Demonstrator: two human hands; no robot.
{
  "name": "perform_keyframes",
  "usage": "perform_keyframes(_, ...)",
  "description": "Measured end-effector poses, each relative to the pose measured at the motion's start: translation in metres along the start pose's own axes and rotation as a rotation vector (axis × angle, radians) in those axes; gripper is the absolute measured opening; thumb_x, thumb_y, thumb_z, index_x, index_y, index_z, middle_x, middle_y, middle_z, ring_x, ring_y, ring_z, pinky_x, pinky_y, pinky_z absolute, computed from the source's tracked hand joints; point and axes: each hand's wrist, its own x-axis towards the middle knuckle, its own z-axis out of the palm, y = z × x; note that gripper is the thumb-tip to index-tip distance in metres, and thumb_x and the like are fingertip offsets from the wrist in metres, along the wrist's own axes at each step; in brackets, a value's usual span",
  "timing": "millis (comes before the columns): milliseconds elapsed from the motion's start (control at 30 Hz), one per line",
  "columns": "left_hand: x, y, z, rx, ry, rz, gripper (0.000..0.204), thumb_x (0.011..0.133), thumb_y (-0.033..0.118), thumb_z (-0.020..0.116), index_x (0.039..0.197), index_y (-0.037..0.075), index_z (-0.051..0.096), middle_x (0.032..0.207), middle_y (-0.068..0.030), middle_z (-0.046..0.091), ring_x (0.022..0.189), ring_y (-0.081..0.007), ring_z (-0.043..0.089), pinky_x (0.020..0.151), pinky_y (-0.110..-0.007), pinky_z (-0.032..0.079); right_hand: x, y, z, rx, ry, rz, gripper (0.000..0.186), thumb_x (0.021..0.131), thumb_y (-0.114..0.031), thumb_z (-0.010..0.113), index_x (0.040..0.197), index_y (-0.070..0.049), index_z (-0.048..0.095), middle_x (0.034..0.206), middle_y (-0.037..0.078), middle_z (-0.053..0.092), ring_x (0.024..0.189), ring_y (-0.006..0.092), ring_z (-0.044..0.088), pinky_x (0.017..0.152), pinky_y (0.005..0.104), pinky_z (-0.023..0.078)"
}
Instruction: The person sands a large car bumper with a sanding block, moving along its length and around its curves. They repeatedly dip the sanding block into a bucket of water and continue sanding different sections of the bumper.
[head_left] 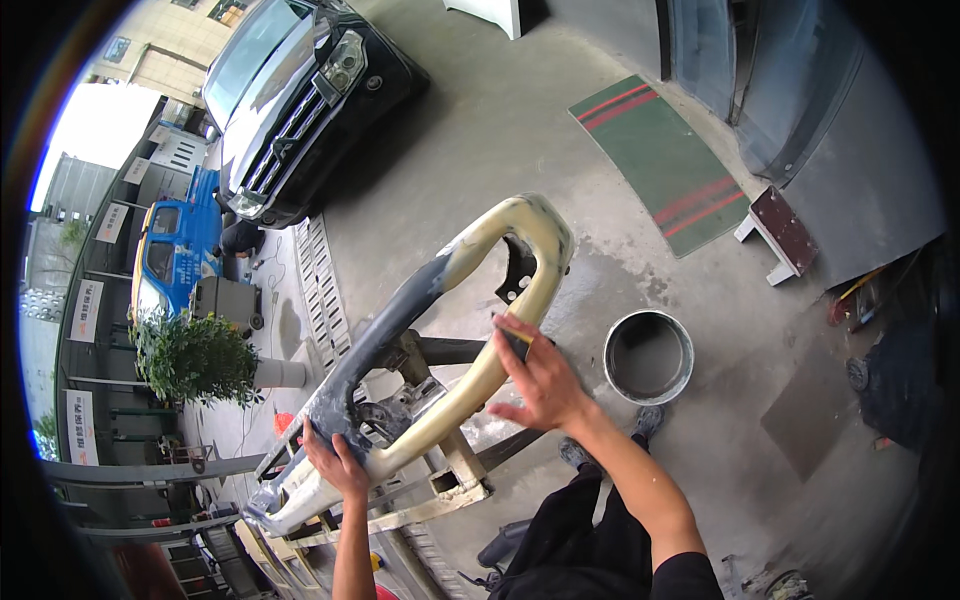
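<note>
A long looped car body part (392,314), which looks like a bumper, lies slanted on a metal stand (462,462). Its surface is patchy cream, dark grey and light grey. My left hand (336,464) rests on its lower left end, fingers extended and apart. Farther right, my right hand (543,378) presses a small dark sanding pad (516,336) with an orange-yellow edge against the cream bar. The fingers lie over the pad and hide part of it; the thumb sticks out to the side.
A bucket (649,357) of grey liquid stands right of the part, near my feet. Beyond are a green mat (660,165) with red stripes and a small brown-topped stool (783,232). A dark car (300,110), a potted plant (196,357) and a crouching person (240,238) are at the left.
</note>
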Motion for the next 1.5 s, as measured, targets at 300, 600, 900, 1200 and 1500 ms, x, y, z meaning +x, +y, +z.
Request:
perform_keyframes(300, 0.003, 0.006, 0.002, -0.025, -0.007, -0.014, 0.068, 0.107, 0.044, 0.045, 0.155, -0.003, 0.042, 0.152, -0.0254, 0.050, 0.142, -0.0444, 0.043, 0.121, -0.050, 0.027, 0.026, 0.076, -0.022, -0.082, -0.046, -0.050, 0.087, 0.101, -0.060, 0.056, 0.154, 0.008, 0.041, 0.156, 0.027, 0.047, 0.150, 0.0417, 0.040, 0.124, 0.0503, 0.035)
perform_keyframes(600, 0.004, 0.011, -0.001, -0.012, -0.026, -0.027, 0.067, 0.106, 0.044, 0.047, 0.154, -0.002, 0.043, 0.150, -0.0251, 0.051, 0.140, -0.0432, 0.045, 0.121, -0.049, 0.028, 0.016, 0.038, 0.005, -0.036, 0.134, 0.083, 0.102, 0.097, -0.070, 0.053, 0.155, 0.012, 0.036, 0.157, 0.034, 0.041, 0.148, 0.0495, 0.038, 0.123, 0.0587, 0.030)
perform_keyframes(900, 0.004, 0.004, -0.005, 0.005, -0.023, -0.029, 0.065, 0.105, 0.041, 0.051, 0.156, 0.002, 0.041, 0.150, -0.0244, 0.051, 0.139, -0.0419, 0.046, 0.118, -0.049, 0.030, -0.017, -0.149, 0.093, -0.247, -0.217, -0.028, 0.100, 0.098, -0.072, 0.050, 0.155, 0.008, 0.040, 0.162, 0.025, 0.042, 0.154, 0.0363, 0.036, 0.129, 0.0478, 0.022)
perform_keyframes(1200, 0.001, 0.004, -0.008, -0.041, 0.003, -0.030, 0.069, 0.099, 0.037, 0.062, 0.156, 0.004, 0.042, 0.148, -0.0206, 0.052, 0.138, -0.0388, 0.047, 0.116, -0.050, 0.032, 0.001, -0.082, 0.039, -0.314, -0.074, 0.156, 0.096, 0.103, -0.067, 0.045, 0.161, 0.008, 0.028, 0.165, 0.030, 0.031, 0.154, 0.0456, 0.029, 0.126, 0.0535, 0.025)
perform_keyframes(1500, 0.003, 0.001, -0.012, -0.064, 0.026, -0.028, 0.072, 0.094, 0.037, 0.067, 0.153, 0.002, 0.045, 0.144, -0.0209, 0.053, 0.135, -0.0388, 0.048, 0.115, -0.050, 0.033, -0.008, -0.135, 0.058, -0.403, -0.588, -0.298, 0.096, 0.096, -0.066, 0.060, 0.155, 0.006, 0.041, 0.166, 0.025, 0.035, 0.156, 0.0377, 0.031, 0.129, 0.0475, 0.023)
